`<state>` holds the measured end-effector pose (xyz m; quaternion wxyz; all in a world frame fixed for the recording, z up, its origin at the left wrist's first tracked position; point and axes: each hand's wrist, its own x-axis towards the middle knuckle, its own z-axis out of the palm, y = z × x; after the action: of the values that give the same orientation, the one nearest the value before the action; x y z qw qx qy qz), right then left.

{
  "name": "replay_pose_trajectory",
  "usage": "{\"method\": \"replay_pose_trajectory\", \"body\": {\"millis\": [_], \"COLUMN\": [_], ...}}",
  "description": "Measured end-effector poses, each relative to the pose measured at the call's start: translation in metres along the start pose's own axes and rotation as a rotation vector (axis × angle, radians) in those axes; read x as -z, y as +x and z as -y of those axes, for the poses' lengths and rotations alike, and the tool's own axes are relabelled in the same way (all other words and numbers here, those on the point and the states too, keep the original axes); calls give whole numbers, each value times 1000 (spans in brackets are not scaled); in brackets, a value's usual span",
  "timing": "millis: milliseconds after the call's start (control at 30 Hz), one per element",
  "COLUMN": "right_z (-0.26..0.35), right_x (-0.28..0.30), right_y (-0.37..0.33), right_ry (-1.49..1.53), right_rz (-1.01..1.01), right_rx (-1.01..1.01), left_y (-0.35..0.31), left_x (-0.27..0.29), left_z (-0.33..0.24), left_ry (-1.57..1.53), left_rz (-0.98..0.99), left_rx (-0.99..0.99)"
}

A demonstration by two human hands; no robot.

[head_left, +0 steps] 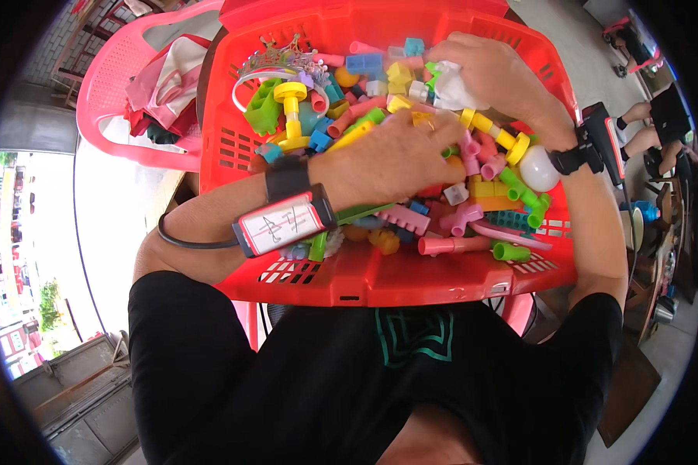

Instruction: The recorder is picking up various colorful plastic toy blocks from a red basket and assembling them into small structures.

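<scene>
A red plastic basket point(380, 271) in front of me is heaped with colourful toy blocks and pipe pieces. Over the middle of the heap lies my left hand point(395, 159), palm down, its bent fingers reaching in among the pieces; their tips are hidden. A yellow block point(423, 118) shows beside those fingers. Farther back and to the right, my right hand point(492, 74) is closed on a crumpled white cloth-like piece point(455, 89). Near its wrist are a yellow pipe piece point(488, 128) and a white ball point(539, 169). Green pipe pieces point(527, 198) lie close by.
A silvery tiara point(279, 58) and a green toy piece point(264, 108) sit at the basket's far left. Behind it on the left, a pink plastic chair point(105, 85) holds bunched clothes point(163, 89). Another person point(647, 128) is at the far right.
</scene>
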<state>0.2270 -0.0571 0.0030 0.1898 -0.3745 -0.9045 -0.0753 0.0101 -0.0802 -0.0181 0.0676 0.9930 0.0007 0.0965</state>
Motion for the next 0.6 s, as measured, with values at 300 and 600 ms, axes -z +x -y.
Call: {"method": "replay_pose_trajectory", "body": {"millis": [300, 600], "right_z": [-5, -11], "right_x": [7, 13], "right_y": [4, 0], "right_ry": [-46, 50], "right_rz": [-69, -83], "right_rx": [-129, -179], "left_y": [-22, 8], "left_x": [27, 7], "left_z": [78, 18], "left_ry": [329, -144], "left_rz": [-107, 95], "left_rx": [566, -44]}}
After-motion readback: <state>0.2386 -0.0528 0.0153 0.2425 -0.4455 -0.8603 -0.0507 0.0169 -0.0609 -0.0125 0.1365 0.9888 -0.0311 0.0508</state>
